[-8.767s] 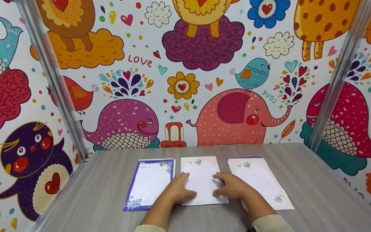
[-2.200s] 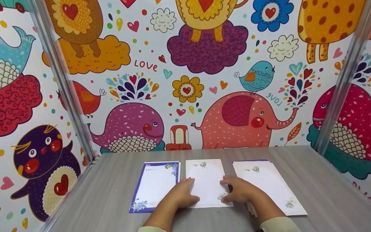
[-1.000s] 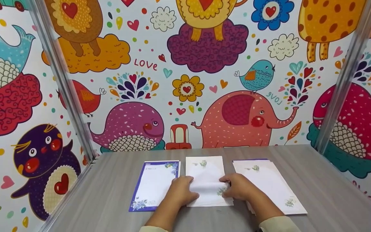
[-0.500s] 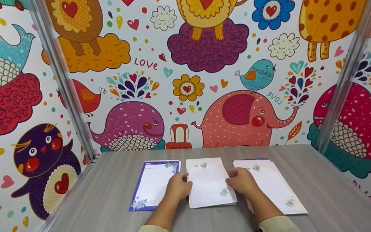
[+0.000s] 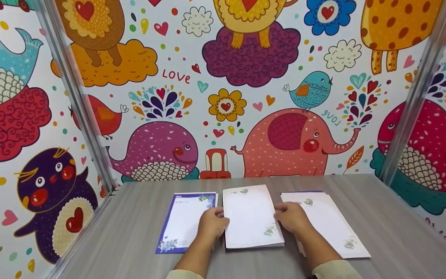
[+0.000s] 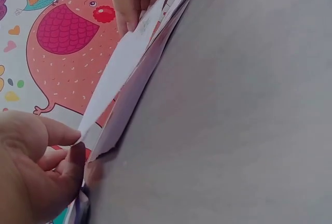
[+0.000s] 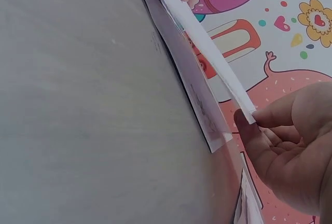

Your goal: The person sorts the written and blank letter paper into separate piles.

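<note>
A sheet of white stationery paper (image 5: 251, 217) with small printed flowers is raised a little above the middle paper stack (image 5: 275, 245). My left hand (image 5: 212, 224) pinches its left edge between thumb and fingers. At the opposite edge my right hand (image 5: 292, 217) pinches it the same way. The left wrist view shows a gap between the held sheet (image 6: 116, 73) and the papers below (image 6: 127, 105). From the right wrist, the sheet (image 7: 215, 55) appears almost edge-on, above the lower papers (image 7: 194, 94) on the table.
A purple-bordered paper stack (image 5: 184, 223) lies to the left, partly behind my left forearm. Another paper stack (image 5: 335, 221) with flower prints lies to the right, purple showing at its back edge. The grey table (image 5: 130, 232) meets a cartoon-printed wall (image 5: 223, 135) behind.
The middle sheet buckled under my fingers a second ago; now it is flat and lifted off its stack. Both hands have shifted from on top of the paper to its outer edges.
</note>
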`<state>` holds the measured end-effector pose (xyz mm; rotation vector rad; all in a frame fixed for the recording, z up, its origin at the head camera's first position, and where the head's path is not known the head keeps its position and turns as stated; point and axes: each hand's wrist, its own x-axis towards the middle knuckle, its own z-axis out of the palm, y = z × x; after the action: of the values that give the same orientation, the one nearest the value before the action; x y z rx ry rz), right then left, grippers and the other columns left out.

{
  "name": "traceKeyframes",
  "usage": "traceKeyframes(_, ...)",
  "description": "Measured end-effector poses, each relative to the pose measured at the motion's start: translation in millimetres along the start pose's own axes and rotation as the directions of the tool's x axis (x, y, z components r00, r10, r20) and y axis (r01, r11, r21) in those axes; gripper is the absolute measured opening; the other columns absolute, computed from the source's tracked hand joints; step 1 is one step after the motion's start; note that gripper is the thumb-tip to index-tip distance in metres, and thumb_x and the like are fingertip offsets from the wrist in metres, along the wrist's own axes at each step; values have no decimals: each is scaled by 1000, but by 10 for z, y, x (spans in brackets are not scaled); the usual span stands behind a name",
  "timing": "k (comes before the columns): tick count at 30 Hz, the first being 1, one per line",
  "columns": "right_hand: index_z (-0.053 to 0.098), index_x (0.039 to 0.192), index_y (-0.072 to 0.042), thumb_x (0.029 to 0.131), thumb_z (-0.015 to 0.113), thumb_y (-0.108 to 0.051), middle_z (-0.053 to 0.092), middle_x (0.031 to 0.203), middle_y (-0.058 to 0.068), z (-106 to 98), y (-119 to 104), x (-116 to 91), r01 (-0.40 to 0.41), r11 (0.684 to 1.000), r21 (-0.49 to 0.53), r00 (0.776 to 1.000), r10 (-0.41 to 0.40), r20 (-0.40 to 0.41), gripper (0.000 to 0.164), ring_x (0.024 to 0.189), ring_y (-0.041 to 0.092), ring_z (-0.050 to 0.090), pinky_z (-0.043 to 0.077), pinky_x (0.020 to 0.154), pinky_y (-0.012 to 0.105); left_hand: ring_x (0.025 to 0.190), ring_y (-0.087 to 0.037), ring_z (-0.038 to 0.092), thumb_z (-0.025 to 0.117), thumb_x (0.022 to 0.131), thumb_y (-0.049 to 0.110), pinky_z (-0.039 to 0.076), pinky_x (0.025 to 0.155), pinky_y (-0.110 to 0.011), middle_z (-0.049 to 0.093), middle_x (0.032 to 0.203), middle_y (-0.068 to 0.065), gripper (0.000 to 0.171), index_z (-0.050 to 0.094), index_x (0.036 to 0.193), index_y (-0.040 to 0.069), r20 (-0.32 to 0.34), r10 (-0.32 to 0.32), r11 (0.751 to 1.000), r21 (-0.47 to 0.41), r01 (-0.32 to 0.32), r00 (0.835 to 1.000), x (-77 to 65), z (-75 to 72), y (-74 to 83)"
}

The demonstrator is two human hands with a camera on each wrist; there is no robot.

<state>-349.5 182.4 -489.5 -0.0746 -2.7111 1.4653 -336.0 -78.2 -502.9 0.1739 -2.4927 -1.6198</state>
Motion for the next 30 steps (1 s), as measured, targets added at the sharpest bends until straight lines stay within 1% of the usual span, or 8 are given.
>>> traceKeyframes(6, 72, 131, 3, 101, 63, -8, 73, 131, 23, -46, -9, -14, -4, 998, 64, 1000, 3, 13, 33, 128, 42, 67, 53, 111, 59, 110, -28, 73, 72, 85, 3, 62, 99, -42, 78, 116, -16, 45, 71, 129, -6, 14, -17, 999, -39, 17, 1000, -13, 25, 37)
traceKeyframes(11, 69, 138, 1, 104, 61, -10, 70, 137, 23, -155, 18, -18, -55, 992, 116, 998, 50, 46, 36, 126, 36, 69, 55, 111, 55, 112, -28, 72, 69, 87, 2, 61, 100, -42, 76, 117, -17, 45, 70, 131, -7, 13, 6, 996, -95, -5, 1000, -45, 75, 89)
traceKeyframes(15, 67, 141, 1, 105, 61, -11, 67, 141, 24, -297, 102, -12, -78, 986, 150, 996, 70, 56, 38, 121, 31, 70, 59, 108, 48, 109, -24, 70, 68, 88, 3, 61, 97, -39, 76, 115, -14, 43, 70, 131, -7, 28, 27, 991, -129, -23, 999, -83, 165, 135)
traceKeyframes(19, 65, 144, 0, 105, 61, -11, 63, 146, 25, -489, 235, -18, -107, 978, 180, 993, 97, 61, 40, 117, 26, 69, 62, 100, 38, 102, -18, 70, 68, 87, 2, 62, 88, -33, 76, 111, -10, 45, 70, 131, -5, 60, 40, 989, -143, -31, 997, -161, 318, 201)
traceKeyframes(21, 62, 146, 1, 105, 60, -10, 61, 148, 26, -597, 303, -7, -126, 971, 202, 991, 114, 73, 42, 116, 25, 68, 62, 96, 34, 99, -17, 71, 68, 86, 1, 63, 83, -32, 76, 110, -10, 46, 69, 132, -7, 82, 48, 986, -165, -34, 995, -202, 416, 236)
traceKeyframes(24, 57, 151, 2, 107, 58, -11, 58, 150, 27, -779, 402, 5, -166, 955, 247, 985, 146, 96, 46, 114, 25, 67, 62, 92, 32, 97, -16, 71, 67, 85, -2, 65, 80, -32, 76, 112, -10, 50, 66, 134, -9, 130, 55, 974, -226, -24, 990, -268, 581, 309)
traceKeyframes(27, 50, 156, 1, 109, 58, -14, 55, 153, 26, -983, 497, -8, -225, 931, 287, 973, 198, 121, 50, 114, 25, 68, 63, 93, 31, 99, -16, 72, 67, 82, -3, 65, 81, -31, 76, 112, -10, 52, 65, 134, -10, 169, 67, 964, -267, -20, 983, -340, 754, 399)
traceKeyframes(30, 45, 159, -1, 110, 59, -18, 50, 158, 26, -1186, 589, -40, -277, 911, 307, 960, 246, 134, 54, 118, 27, 68, 64, 97, 32, 98, -15, 71, 68, 81, -4, 64, 81, -30, 76, 108, -8, 49, 68, 130, -8, 179, 88, 963, -267, -38, 980, -426, 919, 482)
